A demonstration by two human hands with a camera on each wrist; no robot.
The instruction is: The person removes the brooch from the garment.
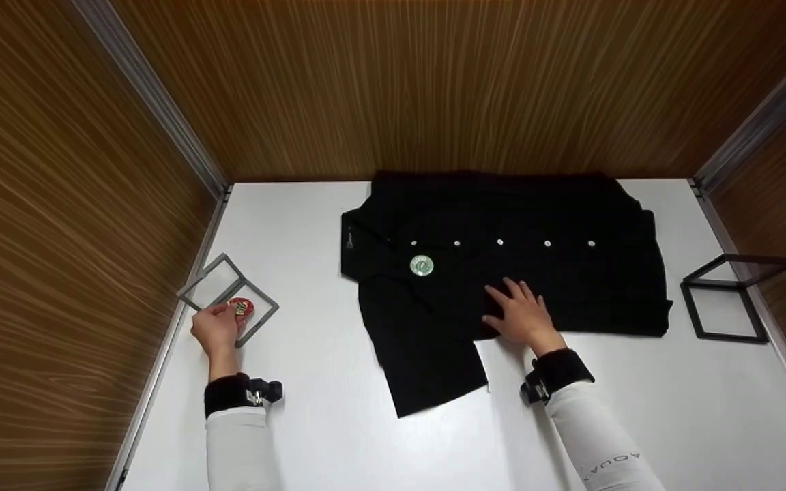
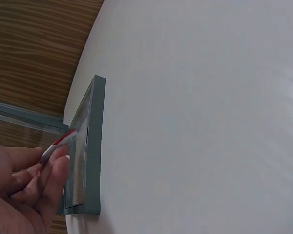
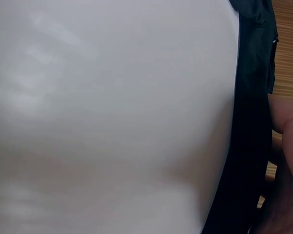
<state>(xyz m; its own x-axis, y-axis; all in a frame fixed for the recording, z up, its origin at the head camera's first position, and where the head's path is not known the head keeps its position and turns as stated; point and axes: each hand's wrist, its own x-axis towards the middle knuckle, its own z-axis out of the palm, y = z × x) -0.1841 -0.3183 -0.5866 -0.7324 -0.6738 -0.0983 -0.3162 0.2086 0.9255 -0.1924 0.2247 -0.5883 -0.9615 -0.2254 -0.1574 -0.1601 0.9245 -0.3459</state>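
Note:
At the left of the head view, my left hand (image 1: 215, 331) pinches a round red badge (image 1: 243, 305) between thumb and fingers. Just beneath it lies an unfolded grey hinged frame (image 1: 258, 327) with clear panels. The left wrist view catches the badge (image 2: 63, 138) edge-on, close to the frame's upright side (image 2: 94, 146). A black short-sleeved shirt (image 1: 522, 211) is spread sideways, collar to the left. On its near side rests my right hand (image 1: 526, 322), fingers spread. A round green badge (image 1: 421, 265) sits on the shirt below the collar.
A second, dark hinged frame (image 1: 726, 337) stands opened at the table's right side. White buttons (image 1: 500, 242) run along the shirt. Wood-grain walls (image 1: 393, 82) enclose the white table (image 1: 338, 436) at the back and both sides.

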